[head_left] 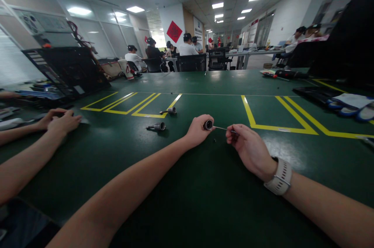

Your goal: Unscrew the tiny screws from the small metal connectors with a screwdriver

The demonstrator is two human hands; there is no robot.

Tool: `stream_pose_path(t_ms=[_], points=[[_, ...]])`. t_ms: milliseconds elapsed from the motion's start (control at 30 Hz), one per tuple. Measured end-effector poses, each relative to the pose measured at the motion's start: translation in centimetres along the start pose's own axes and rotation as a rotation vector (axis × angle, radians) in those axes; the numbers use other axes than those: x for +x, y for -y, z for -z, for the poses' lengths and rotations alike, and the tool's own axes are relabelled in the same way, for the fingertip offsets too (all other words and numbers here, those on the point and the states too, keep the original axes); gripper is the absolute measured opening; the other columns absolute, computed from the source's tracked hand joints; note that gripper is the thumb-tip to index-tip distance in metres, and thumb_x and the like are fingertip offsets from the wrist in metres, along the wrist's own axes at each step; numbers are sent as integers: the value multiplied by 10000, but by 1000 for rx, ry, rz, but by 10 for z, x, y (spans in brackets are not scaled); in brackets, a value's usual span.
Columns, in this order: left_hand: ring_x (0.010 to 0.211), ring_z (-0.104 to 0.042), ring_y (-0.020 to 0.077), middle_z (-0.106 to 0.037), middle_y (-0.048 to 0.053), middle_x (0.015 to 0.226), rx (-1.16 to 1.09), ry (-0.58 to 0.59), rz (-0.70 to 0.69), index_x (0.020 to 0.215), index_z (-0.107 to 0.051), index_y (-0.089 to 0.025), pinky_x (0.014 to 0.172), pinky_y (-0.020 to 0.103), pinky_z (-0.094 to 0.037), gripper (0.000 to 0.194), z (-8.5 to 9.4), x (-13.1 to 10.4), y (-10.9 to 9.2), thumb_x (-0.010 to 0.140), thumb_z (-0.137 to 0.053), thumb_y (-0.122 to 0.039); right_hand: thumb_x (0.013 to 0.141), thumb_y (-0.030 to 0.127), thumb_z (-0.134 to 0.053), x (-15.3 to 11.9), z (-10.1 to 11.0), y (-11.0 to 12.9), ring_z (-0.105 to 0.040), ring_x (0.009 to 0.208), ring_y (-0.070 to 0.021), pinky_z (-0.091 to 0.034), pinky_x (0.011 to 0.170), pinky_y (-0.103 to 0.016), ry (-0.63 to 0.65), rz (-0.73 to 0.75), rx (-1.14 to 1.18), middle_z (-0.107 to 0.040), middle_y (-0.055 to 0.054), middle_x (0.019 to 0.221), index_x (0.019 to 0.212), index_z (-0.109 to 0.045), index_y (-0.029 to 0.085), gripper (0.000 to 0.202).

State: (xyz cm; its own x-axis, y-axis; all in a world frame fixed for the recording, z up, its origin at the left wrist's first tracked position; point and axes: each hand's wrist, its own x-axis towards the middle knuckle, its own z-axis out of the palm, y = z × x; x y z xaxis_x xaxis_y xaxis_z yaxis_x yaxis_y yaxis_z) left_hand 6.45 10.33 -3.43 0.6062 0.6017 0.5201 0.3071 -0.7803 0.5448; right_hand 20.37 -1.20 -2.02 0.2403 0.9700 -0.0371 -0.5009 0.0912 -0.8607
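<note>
My left hand (198, 130) is closed round a dark metal socket-like cylinder (208, 125), its round hollow end turned toward me. In my right hand (248, 145), thumb and fingers pinch a thin metal rod (223, 128) whose far tip meets the rim of the cylinder; whether it goes inside cannot be made out. A small dark piece (214, 140) lies on the table just below the two hands. Left of my left hand rest two similar metal parts with narrow shafts, one nearer (159, 126) and one farther (172, 111).
The green table (187, 185) carries yellow tape outlines (284, 128). A co-worker's hands (62, 119) are at the left. White-and-blue gloves (352, 104) lie at the right, with a screwdriver (274, 75) farther back. Several people sit at tables beyond.
</note>
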Motion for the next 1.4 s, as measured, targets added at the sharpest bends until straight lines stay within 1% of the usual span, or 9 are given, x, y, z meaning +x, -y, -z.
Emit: stream_pose_path(t_ms=[133, 267, 367, 633, 733, 933, 1067, 1200, 1400], points=[[665, -480, 128, -536, -12, 693, 245, 19, -31, 720, -546, -161, 630, 252, -336, 23, 1, -2, -4, 733, -565, -161, 721, 298, -643, -1, -1, -3, -504, 661, -142, -371, 610, -287, 14, 64, -92, -599, -12, 680, 682, -648, 180, 124], [673, -476, 139, -533, -8, 678, 377, 36, -91, 729, -560, -168, 638, 267, -314, 70, 1, -3, -7, 733, -523, -108, 717, 289, -637, 0, 1, -3, -502, 629, -141, -370, 590, -287, 11, 26, -78, -592, -15, 643, 667, -651, 171, 129], [684, -484, 132, -537, -11, 699, 247, 46, -65, 732, -548, -164, 647, 256, -339, 19, 1, -2, -5, 740, -549, -147, 707, 293, -642, 2, 2, -1, -495, 612, -140, -372, 589, -290, -9, -22, -23, -585, -18, 624, 645, -646, 163, 144], [660, -474, 106, -503, -17, 726, -186, 77, 10, 748, -513, -153, 617, 222, -393, 151, -1, 0, -1, 704, -630, -238, 707, 287, -642, 3, 3, 2, -488, 601, -132, -388, 602, -292, -2, -116, 83, -576, -13, 624, 642, -642, 172, 133], [662, -481, 110, -510, -16, 722, -165, 73, 33, 747, -520, -153, 618, 226, -397, 144, -1, 0, -1, 703, -628, -237, 697, 305, -653, 3, 3, 2, -489, 602, -137, -387, 597, -297, -8, -69, 56, -574, -10, 625, 640, -632, 181, 138], [672, -485, 119, -533, -18, 706, 115, 29, -16, 715, -537, -160, 636, 239, -361, 59, 1, 0, -2, 731, -584, -193, 724, 316, -635, 1, 3, -3, -509, 640, -145, -377, 597, -293, -11, 95, -102, -596, -10, 660, 681, -645, 188, 135], [679, -487, 125, -537, -14, 697, 209, 40, -57, 720, -552, -163, 645, 246, -345, 18, 1, -1, -3, 736, -558, -169, 715, 307, -632, 0, 2, -3, -504, 621, -147, -368, 585, -295, 7, 91, -143, -595, -14, 637, 666, -646, 180, 137], [677, -487, 124, -534, -12, 702, 121, 78, -48, 709, -546, -160, 650, 245, -362, 49, 2, 0, -4, 718, -587, -186, 691, 292, -631, 1, 2, 0, -483, 578, -140, -357, 559, -293, -32, 20, -48, -575, -15, 589, 615, -631, 169, 144], [647, -471, 107, -502, -19, 706, -168, 74, 47, 728, -518, -152, 609, 223, -391, 140, -1, 0, -1, 696, -628, -232, 691, 274, -639, 5, 5, 1, -478, 569, -140, -379, 566, -303, -45, -79, 62, -564, -14, 595, 617, -625, 176, 124]])
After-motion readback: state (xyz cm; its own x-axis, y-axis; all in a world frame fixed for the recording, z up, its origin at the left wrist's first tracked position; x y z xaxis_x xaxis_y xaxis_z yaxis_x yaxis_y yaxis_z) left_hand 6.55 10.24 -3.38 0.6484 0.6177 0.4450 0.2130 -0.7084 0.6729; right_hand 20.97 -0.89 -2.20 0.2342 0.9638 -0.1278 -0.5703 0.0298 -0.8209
